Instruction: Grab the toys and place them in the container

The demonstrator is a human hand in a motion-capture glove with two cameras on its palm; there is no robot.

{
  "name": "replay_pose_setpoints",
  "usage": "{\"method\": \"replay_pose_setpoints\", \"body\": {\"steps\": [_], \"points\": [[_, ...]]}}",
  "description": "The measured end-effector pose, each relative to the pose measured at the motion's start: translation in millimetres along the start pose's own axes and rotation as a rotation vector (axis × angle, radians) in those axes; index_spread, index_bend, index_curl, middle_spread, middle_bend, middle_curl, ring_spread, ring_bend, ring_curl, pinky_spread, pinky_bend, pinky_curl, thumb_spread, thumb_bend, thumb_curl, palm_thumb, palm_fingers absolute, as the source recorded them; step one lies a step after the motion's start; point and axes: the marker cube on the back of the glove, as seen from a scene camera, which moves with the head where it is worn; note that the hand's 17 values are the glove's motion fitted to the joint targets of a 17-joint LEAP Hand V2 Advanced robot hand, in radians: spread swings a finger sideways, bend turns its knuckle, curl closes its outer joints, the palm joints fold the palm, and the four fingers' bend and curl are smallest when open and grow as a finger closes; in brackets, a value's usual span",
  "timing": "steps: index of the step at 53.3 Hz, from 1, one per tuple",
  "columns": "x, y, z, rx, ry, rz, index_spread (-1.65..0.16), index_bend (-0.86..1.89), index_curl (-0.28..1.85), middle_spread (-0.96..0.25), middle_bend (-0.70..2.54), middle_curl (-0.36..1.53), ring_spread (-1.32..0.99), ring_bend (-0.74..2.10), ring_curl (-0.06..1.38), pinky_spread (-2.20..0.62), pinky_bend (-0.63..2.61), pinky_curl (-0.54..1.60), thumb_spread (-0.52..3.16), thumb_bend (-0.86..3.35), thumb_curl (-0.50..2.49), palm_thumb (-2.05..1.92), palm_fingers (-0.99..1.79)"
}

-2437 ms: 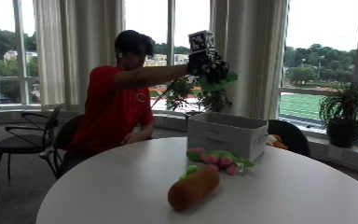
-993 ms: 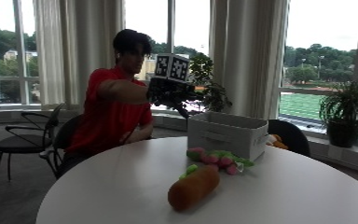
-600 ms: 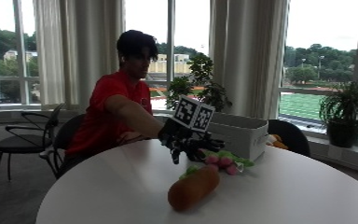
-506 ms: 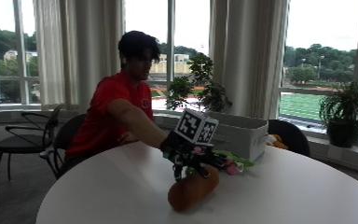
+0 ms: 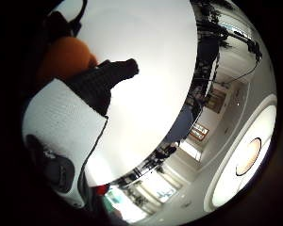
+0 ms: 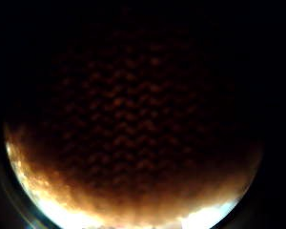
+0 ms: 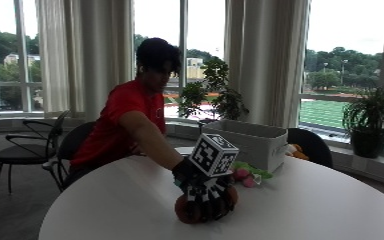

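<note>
An orange knitted toy [image 7: 181, 212] lies on the round white table [image 7: 112, 200] near its front. My gloved right hand [image 7: 204, 196] lies over the toy with its fingers curled down round it. The thumb side palm view is filled by the toy's orange knit [image 6: 133, 119], very close to the palm. In the little finger side palm view, the orange toy [image 5: 61, 56] shows beside a black gloved finger [image 5: 104, 82] above the table top [image 5: 146, 70]. A pink and green toy [image 7: 245, 175] lies just behind, in front of the grey container [image 7: 258, 142].
The container stands at the table's far side, with a small stuffed toy [image 7: 293, 149] behind it. Chairs [image 7: 25, 150] stand left of the table, and potted plants [image 7: 372, 120] stand along the windows. The person's red sleeve [image 7: 135, 107] reaches over the table's left part.
My hand has come down from high above the container to the front of the table and has closed over the orange toy. The toys have not moved.
</note>
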Motion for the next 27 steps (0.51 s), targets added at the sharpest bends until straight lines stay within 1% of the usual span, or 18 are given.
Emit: {"method": "replay_pose_setpoints", "body": {"steps": [2, 4, 5, 6, 9, 13, 17, 21, 24, 27], "points": [[0.3, 0.8, 1.4, 0.043, -0.011, 0.01, -0.4, 0.11, 0.02, -0.2, 0.48, 0.31, -0.2, 0.93, 0.46, -0.06, 1.33, 0.32, 1.11, 0.06, 0.42, 0.33, 0.28], [0.1, 1.9, 3.5, 0.095, -0.031, 0.021, -0.41, 0.12, 0.02, -0.24, 0.57, 0.34, -0.25, 0.97, 0.45, -0.1, 1.3, 0.3, 1.13, 0.06, 0.43, 0.35, 0.38], [-0.4, 2.5, 4.7, 0.121, -0.043, 0.025, -0.41, 0.12, 0.02, -0.26, 0.65, 0.37, -0.28, 1.02, 0.47, -0.13, 1.3, 0.31, 1.15, 0.07, 0.44, 0.37, 0.54], [-1.0, 3.2, 5.9, 0.146, -0.054, 0.029, -0.42, 0.11, 0.01, -0.27, 0.66, 0.36, -0.3, 1.02, 0.45, -0.15, 1.29, 0.3, 1.16, 0.08, 0.44, 0.39, 0.55], [-2.8, 5.5, 8.8, 0.219, -0.07, 0.032, -0.42, 0.17, 0.04, -0.31, 0.7, 0.39, -0.35, 1.09, 0.48, -0.19, 1.31, 0.32, 1.12, 0.1, 0.48, 0.46, 0.68], [-6.2, 10.8, 11.3, 0.311, -0.067, 0.039, -0.42, 0.19, 0.06, -0.35, 0.75, 0.42, -0.39, 1.11, 0.5, -0.23, 1.33, 0.34, 1.04, 0.13, 0.54, 0.56, 0.78], [-9.2, 19.0, 9.5, 0.36, -0.043, 0.042, -0.42, 0.22, 0.08, -0.37, 0.79, 0.45, -0.41, 1.16, 0.51, -0.26, 1.35, 0.37, 0.94, 0.15, 0.59, 0.64, 0.91], [-15.7, 31.5, 6.3, 0.379, -0.015, 0.03, -0.42, 0.24, 0.1, -0.38, 0.83, 0.49, -0.42, 1.2, 0.53, -0.28, 1.34, 0.39, 0.87, 0.17, 0.64, 0.68, 0.98], [-25.8, 45.1, 2.4, 0.378, 0.025, 0.011, -0.43, 0.32, 0.13, -0.38, 0.87, 0.52, -0.42, 1.2, 0.54, -0.29, 1.3, 0.39, 0.8, 0.16, 0.67, 0.69, 1.03], [-31.0, 58.0, -6.9, 0.381, 0.046, -0.006, -0.44, 0.39, 0.15, -0.39, 0.91, 0.56, -0.42, 1.21, 0.55, -0.3, 1.27, 0.4, 0.74, 0.15, 0.7, 0.7, 1.02]]}}
